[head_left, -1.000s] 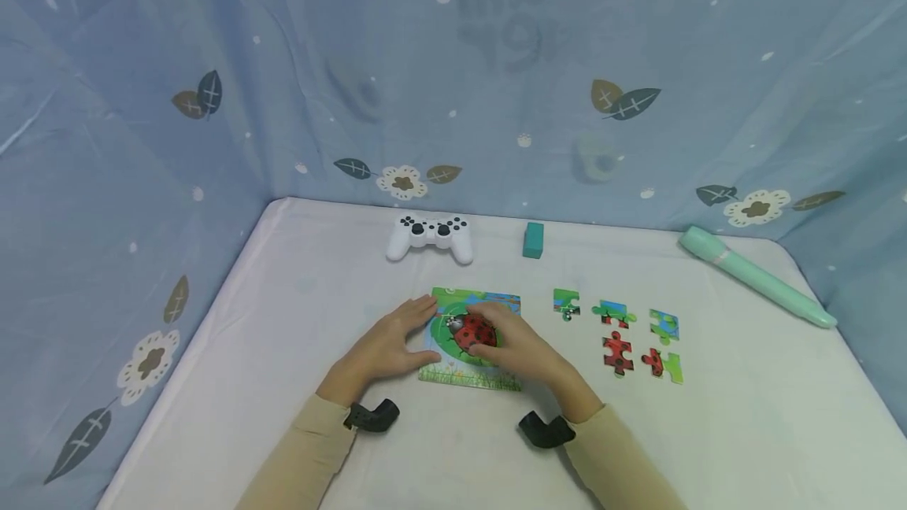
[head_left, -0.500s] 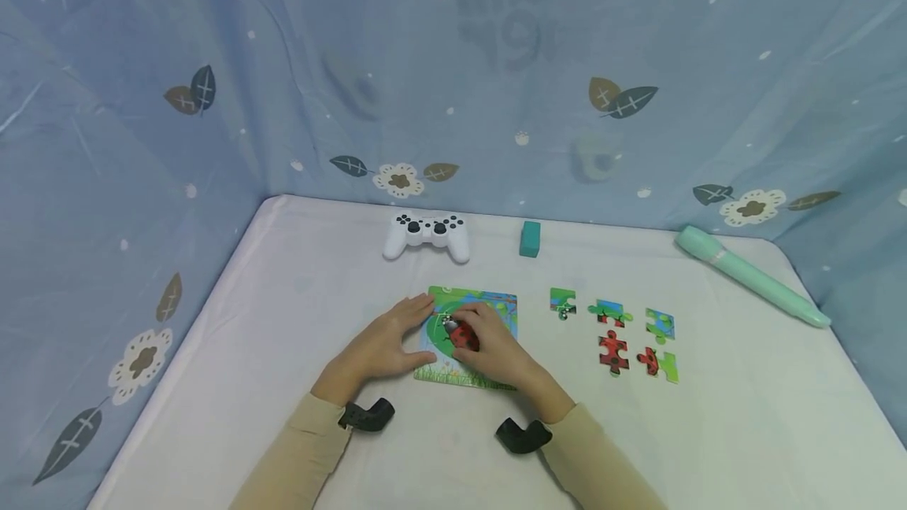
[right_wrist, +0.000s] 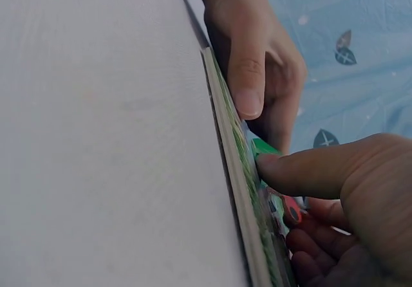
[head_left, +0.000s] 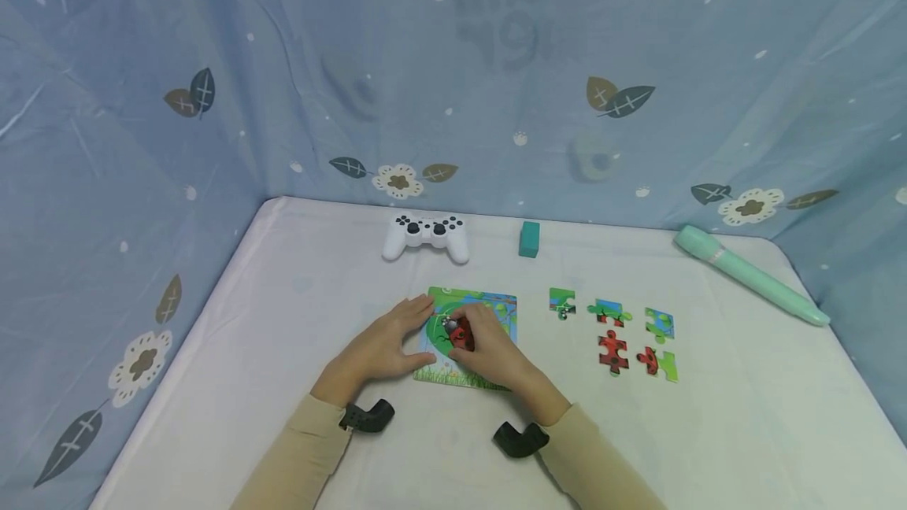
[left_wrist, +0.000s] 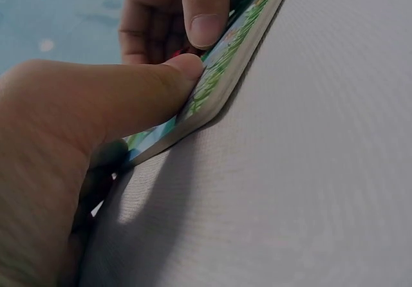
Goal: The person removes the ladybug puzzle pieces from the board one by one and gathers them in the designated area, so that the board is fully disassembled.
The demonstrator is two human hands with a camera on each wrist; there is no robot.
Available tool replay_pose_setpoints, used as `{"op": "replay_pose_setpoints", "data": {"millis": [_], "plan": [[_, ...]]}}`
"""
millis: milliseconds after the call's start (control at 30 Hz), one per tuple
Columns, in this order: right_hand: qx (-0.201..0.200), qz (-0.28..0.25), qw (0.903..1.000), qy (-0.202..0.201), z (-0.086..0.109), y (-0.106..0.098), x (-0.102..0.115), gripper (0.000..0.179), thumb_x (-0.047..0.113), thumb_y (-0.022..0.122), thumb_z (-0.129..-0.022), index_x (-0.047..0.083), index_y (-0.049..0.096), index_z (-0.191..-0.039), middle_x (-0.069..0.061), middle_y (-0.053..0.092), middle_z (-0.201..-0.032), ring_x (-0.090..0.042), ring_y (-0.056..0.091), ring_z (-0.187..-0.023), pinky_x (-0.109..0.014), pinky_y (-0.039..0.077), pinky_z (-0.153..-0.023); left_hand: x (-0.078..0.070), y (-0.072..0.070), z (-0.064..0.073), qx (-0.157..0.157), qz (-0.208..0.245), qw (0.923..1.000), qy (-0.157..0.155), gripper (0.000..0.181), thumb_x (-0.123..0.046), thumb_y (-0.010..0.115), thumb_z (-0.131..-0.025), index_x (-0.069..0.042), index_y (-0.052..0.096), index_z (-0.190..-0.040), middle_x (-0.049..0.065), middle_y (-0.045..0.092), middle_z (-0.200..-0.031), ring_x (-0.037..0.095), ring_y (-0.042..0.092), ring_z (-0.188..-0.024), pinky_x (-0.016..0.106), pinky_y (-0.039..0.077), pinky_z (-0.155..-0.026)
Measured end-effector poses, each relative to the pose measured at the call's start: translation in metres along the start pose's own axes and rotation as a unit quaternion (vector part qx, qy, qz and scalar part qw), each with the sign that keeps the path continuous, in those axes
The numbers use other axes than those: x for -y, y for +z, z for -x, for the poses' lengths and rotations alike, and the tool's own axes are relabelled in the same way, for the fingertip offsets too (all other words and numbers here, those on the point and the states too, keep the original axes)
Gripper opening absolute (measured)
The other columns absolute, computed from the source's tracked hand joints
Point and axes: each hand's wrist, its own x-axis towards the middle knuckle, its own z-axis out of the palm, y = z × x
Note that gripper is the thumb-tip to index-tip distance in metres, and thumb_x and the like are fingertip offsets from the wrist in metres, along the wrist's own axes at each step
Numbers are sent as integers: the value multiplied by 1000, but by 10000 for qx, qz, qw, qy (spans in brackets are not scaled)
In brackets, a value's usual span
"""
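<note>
A ladybug jigsaw board (head_left: 457, 375) lies on the white table. My left hand (head_left: 386, 346) rests along its left side, thumb over the lower left corner and fingers extended to the upper left corner. My right hand (head_left: 496, 352) is over the middle of the board, thumb and fingers pinching a red ladybug puzzle piece (right_wrist: 292, 211). In the right wrist view this piece stands tilted up from the board. The right hand hides much of the board's right half.
Several loose puzzle pieces (head_left: 612, 352) lie to the right of the board. Behind it are a white game controller (head_left: 427, 238) and a teal block (head_left: 529, 239). A mint-green stick-shaped object (head_left: 754, 276) lies at the far right. Blue patterned cloth (head_left: 453, 85) rises behind the table.
My right hand has moved left across the board, and its thumb and fingers have closed in on the ladybug. The ladybug's head area now looks tilted. The left hand stays at the board's left side.
</note>
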Motion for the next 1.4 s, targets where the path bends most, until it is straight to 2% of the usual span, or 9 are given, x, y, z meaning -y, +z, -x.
{"op": "replay_pose_setpoints", "data": {"millis": [267,433,633,767,933,1067,1400], "plan": [[-318,196,9987,-333,1,1,0,47,9,76,-79,4,55,-121,-8,58,-111,-20,51,-100,-36,49,-83,0,1,-1,-37,7,10000,-7,81,-51,64,-84,-2,40,-143,8,32,-153,26,28,-142,40,24,-118],[-268,273,9988,-301,0,2,-2,47,13,75,-81,7,58,-124,-8,59,-114,-19,52,-102,-36,50,-84,-1,1,-1,-26,49,10000,-52,80,-51,64,-84,-2,40,-142,7,33,-153,26,28,-142,40,24,-118],[-345,404,9980,-330,1,1,-2,45,15,73,-83,6,59,-125,-8,59,-112,-18,52,-100,-33,50,-80,-2,0,0,-41,65,9999,-72,80,-51,64,-83,-2,41,-142,8,33,-153,27,29,-142,42,25,-118],[-417,296,9982,-316,2,-4,-1,44,16,72,-84,6,58,-125,-8,59,-115,-18,52,-101,-33,51,-82,-1,0,0,-43,75,9999,-114,81,-52,64,-83,-3,41,-143,7,33,-153,28,29,-142,43,25,-118],[-491,-170,9986,-134,5,-21,0,46,15,71,-85,6,56,-128,-7,60,-120,-21,57,-106,-40,54,-88,-1,0,1,-54,98,9999,-102,79,-50,65,-83,-3,41,-142,7,33,-153,28,30,-142,42,25,-118],[-586,-337,9977,-64,12,-40,-5,47,13,71,-85,6,55,-129,-5,60,-119,-19,60,-100,-40,55,-85,0,0,1,-36,48,10000,-68,80,-49,65,-83,-3,41,-143,8,33,-153,27,29,-142,41,24,-118],[-924,258,9952,178,56,-85,-42,50,9,74,-81,3,56,-128,-6,61,-114,-19,58,-102,-38,55,-85,1,2,1,-47,75,9999,-87,81,-51,65,-82,-3,41,-142,7,32,-153,27,28,-142,42,24,-118]]}}
